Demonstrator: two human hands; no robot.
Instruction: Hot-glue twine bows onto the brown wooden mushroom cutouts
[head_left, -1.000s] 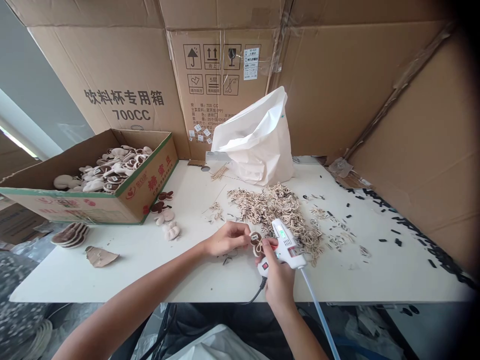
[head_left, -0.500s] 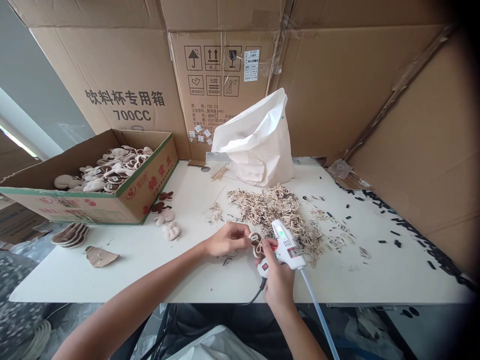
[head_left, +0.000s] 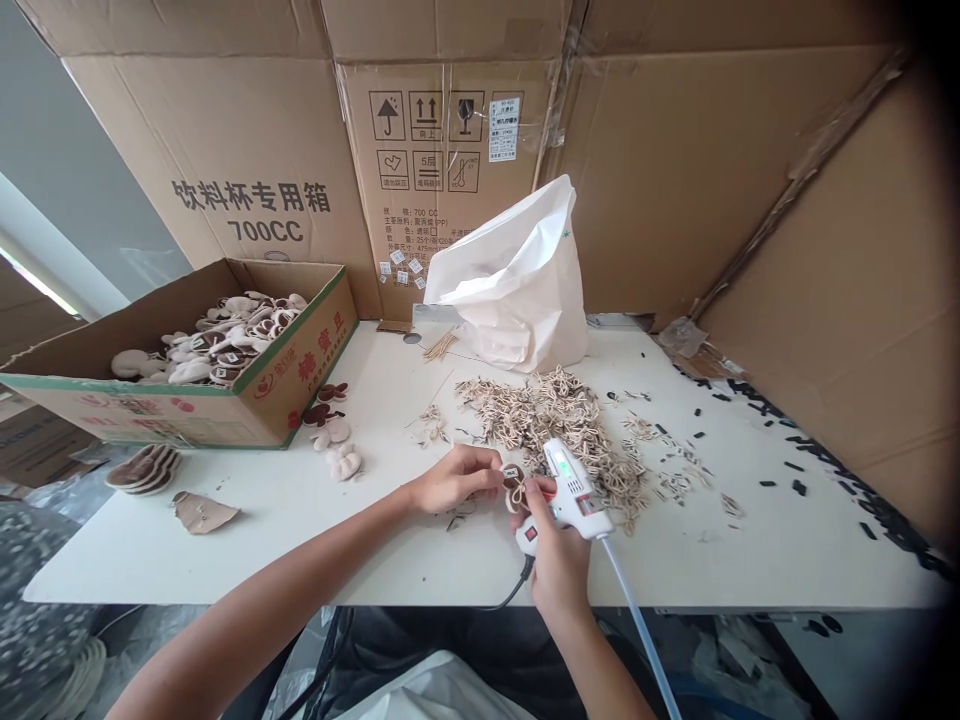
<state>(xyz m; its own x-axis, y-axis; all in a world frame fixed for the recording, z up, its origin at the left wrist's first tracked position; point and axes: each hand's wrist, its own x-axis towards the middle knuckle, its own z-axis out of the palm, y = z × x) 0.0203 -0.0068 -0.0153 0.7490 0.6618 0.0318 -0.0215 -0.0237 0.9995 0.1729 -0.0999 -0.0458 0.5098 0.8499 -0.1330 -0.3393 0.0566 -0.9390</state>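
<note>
Flattened cardboard cartons (head_left: 660, 180) wall off a white worktable (head_left: 225, 550). The left hand (head_left: 454, 480) pinches a small brown-and-cream plush piece (head_left: 514, 488), just beside the right hand (head_left: 556, 565), which is clenched around a white hot glue gun (head_left: 577, 500). At 12 o'clock, a heap of beige loops (head_left: 555, 430) lies before a white paper bag (head_left: 510, 290). At 10 o'clock, an open cardboard box (head_left: 315, 340) holds plush pieces (head_left: 225, 340); black scraps (head_left: 795, 487) scatter at 3 o'clock.
</note>
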